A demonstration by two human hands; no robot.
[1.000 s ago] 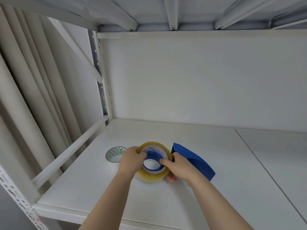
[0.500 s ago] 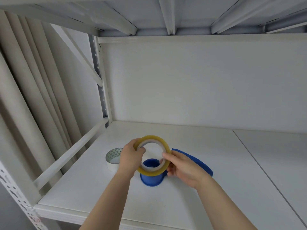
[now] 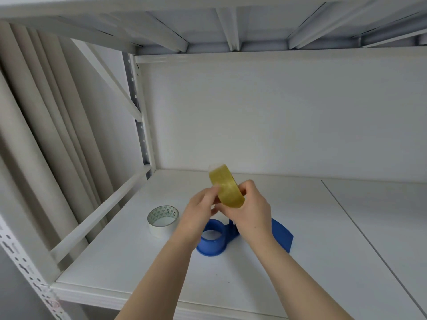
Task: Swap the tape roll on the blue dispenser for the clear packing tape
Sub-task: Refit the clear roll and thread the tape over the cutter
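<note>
A yellowish clear tape roll (image 3: 225, 184) is held up on edge above the shelf, pinched between my left hand (image 3: 198, 213) and my right hand (image 3: 250, 211). Below my hands the blue dispenser (image 3: 213, 241) lies on the white shelf (image 3: 138, 262). Its round hub is bare, and its blue blade end sticks out to the right past my right wrist. A white tape roll (image 3: 163, 220) with a patterned inner core lies flat on the shelf left of the dispenser.
The white shelf has a back wall, a left upright post (image 3: 141, 125) with a diagonal brace and a low side rail (image 3: 99, 213). Another shelf runs overhead. A seam (image 3: 360, 229) splits the shelf board on the right. Beige curtain folds hang at the left.
The yellowish roll came off the blue hub, rose above the dispenser and turned from lying flat to standing on edge between both hands. The hub now stands bare.
</note>
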